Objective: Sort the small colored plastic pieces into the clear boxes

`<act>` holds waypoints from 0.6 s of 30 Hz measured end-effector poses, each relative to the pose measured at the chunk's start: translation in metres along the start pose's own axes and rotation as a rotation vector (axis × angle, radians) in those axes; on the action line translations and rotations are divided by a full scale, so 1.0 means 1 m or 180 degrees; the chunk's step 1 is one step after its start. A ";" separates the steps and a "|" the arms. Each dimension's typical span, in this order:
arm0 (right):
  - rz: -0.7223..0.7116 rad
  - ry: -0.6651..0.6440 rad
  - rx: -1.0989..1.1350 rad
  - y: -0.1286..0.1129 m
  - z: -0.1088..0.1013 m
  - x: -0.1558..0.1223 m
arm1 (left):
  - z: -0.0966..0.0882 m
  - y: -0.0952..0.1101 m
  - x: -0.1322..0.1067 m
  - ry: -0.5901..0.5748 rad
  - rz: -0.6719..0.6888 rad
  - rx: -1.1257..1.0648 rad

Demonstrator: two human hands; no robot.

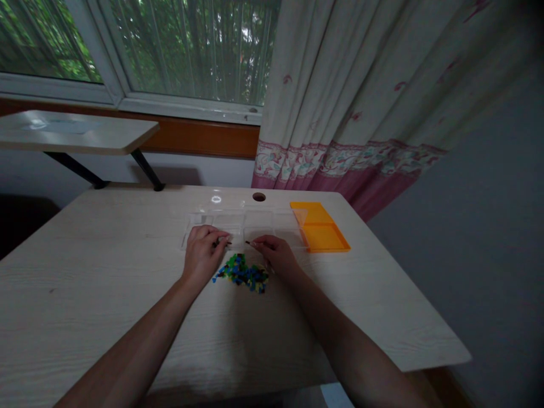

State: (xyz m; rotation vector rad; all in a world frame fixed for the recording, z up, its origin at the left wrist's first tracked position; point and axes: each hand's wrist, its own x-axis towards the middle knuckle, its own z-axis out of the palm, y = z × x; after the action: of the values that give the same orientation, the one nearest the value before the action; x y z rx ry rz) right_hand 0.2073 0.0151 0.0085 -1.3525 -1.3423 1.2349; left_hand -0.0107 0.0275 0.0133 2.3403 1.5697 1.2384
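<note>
A pile of small blue, green, yellow and dark building bricks [244,273] lies on the table just in front of my hands. My left hand [204,249] is at the pile's upper left, its fingers closed on a small dark piece [217,242]. To the right, my right hand [276,251] pinches another small dark piece [249,242] between thumb and fingertips. Behind both hands stands a clear plastic box [259,216] with several compartments, and my hands hide part of its near side. The exact shape of the held pieces is too small to tell.
An orange two-part tray [327,236] sits right of the clear box, which overlaps its left edge. A round hole [259,196] opens near the table's back edge. A raised shelf [123,139] on black legs stands at back left. The curtain [314,113] hangs behind the table.
</note>
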 end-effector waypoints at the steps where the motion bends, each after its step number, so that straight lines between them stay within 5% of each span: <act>1: 0.0016 -0.0003 0.0004 -0.001 0.000 0.000 | 0.000 0.000 0.000 0.0002 -0.0001 0.0002; 11: -0.0005 -0.0024 0.0056 -0.002 0.001 0.000 | 0.000 0.000 -0.002 -0.0001 0.0066 -0.0122; 18: 0.0044 -0.0043 -0.0022 -0.002 0.000 0.000 | -0.002 0.009 -0.003 -0.0526 0.0463 -0.0480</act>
State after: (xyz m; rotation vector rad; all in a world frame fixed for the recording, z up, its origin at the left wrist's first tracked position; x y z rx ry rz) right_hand 0.2066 0.0149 0.0105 -1.3625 -1.3497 1.2518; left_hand -0.0057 0.0205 0.0168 2.4245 1.2325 1.1122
